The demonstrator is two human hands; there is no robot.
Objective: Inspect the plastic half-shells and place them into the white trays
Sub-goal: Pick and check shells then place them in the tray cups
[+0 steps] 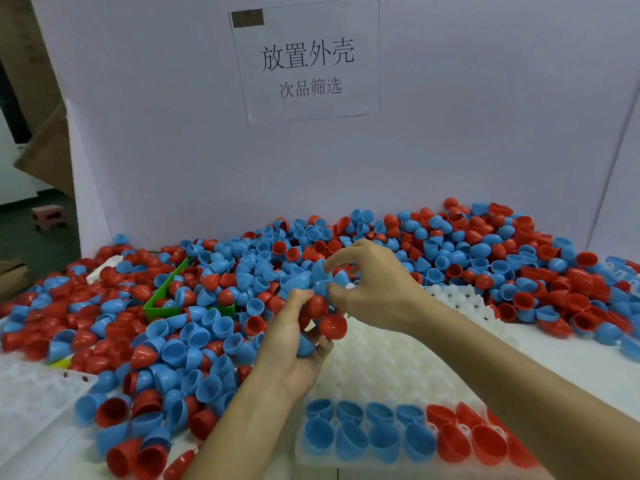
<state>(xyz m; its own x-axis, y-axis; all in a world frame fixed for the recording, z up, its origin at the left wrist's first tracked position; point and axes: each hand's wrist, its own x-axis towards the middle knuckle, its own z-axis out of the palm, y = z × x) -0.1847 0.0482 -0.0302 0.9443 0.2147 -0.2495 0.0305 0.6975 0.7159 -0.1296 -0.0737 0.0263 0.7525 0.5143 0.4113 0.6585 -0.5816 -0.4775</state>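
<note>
1. The white backboard (450, 116) with its printed notice (306, 60) stood behind everything, and the surface (571, 362) under it was heaped with loose red and blue half-shells (194, 341), thickest on my left and along the back.
2. The white tray (391, 362) lay in front of me, mostly bare, with only its two nearest rows filled: blue shells (367, 431) on the left, red shells (481, 434) on the right. A green bin (162, 299) sat half buried in the heap, and a second tray (31, 393) showed at my lower left.
3. My left hand (294, 344) was curled round a clutch of several shells, red and blue together, held above the tray's far half.
4. My right hand (370, 289) was pinching a blue shell (320, 271) at the top of that clutch, thumb and fingertips closed on it.
5. The risk, as I judged it: the left hand was overfull, so tugging one shell free could spill others onto the tray or back into the heap, uninspected. Nested shells might also come away together and hide a flaw.
</note>
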